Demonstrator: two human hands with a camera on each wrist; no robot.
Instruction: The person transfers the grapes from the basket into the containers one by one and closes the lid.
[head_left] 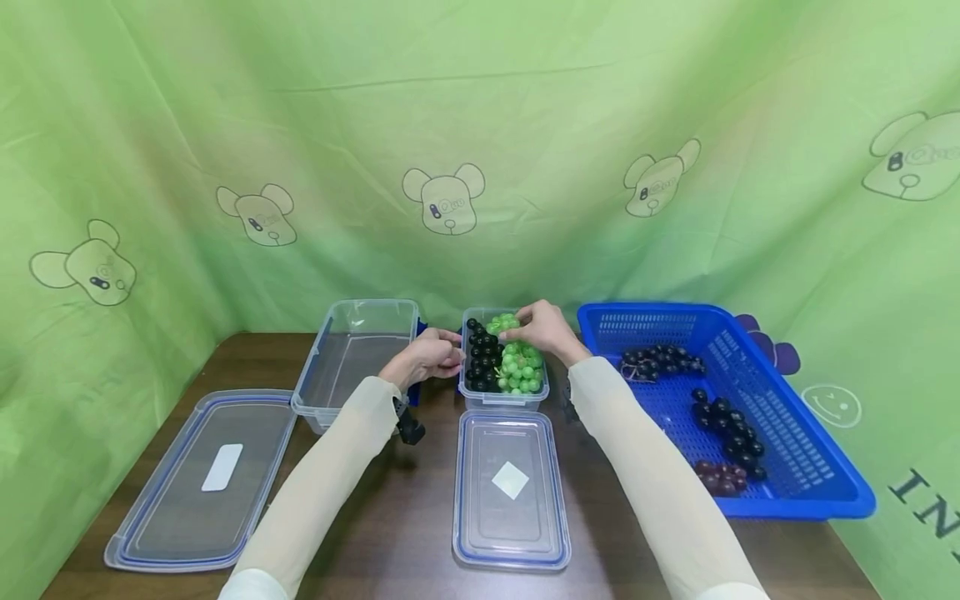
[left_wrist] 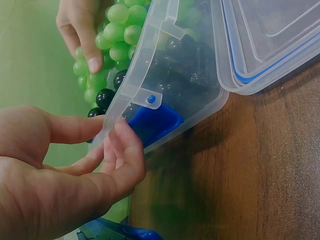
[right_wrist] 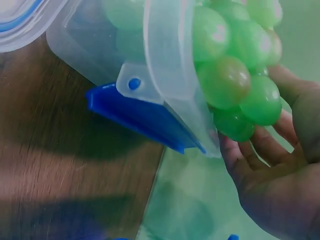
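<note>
Head view gives the whole layout; small clear container (head_left: pixel 504 402) on the wooden table (head_left: pixel 405 533), between the large clear container (head_left: pixel 352 346) and the blue basket (head_left: pixel 787 507); small lid (head_left: pixel 512 533) flat just in front of it, white label on top; large lid (head_left: pixel 191 525) at the left, also labelled; basket holds two dark bunches (head_left: pixel 731 429) plus a smaller reddish bunch (head_left: pixel 720 478) — neither wrist view shows these fruits.

Left wrist view shows what the head view only hints at: left hand (head_left: pixel 433 357) pinches the container's rim, thumb on the edge, fingers curled against the outer wall; a blue latch (left_wrist: pixel 157 125) hangs unfastened by the fingertips.

Right wrist view adds the other side — a second blue latch (right_wrist: pixel 135 115) swung outward; right hand (head_left: pixel 549 331) grips the green grapes (head_left: pixel 521 368) near the back corner, fingers curled round the edge of the bunch.

Green grapes are inside the container's right half, heaped above the rim at the back; round, glossy, bright green, one berry with a brownish patch in the right wrist view; black grapes (head_left: pixel 483 358) fill the left half, shiny, dark, tightly packed, touching the green ones.
</note>
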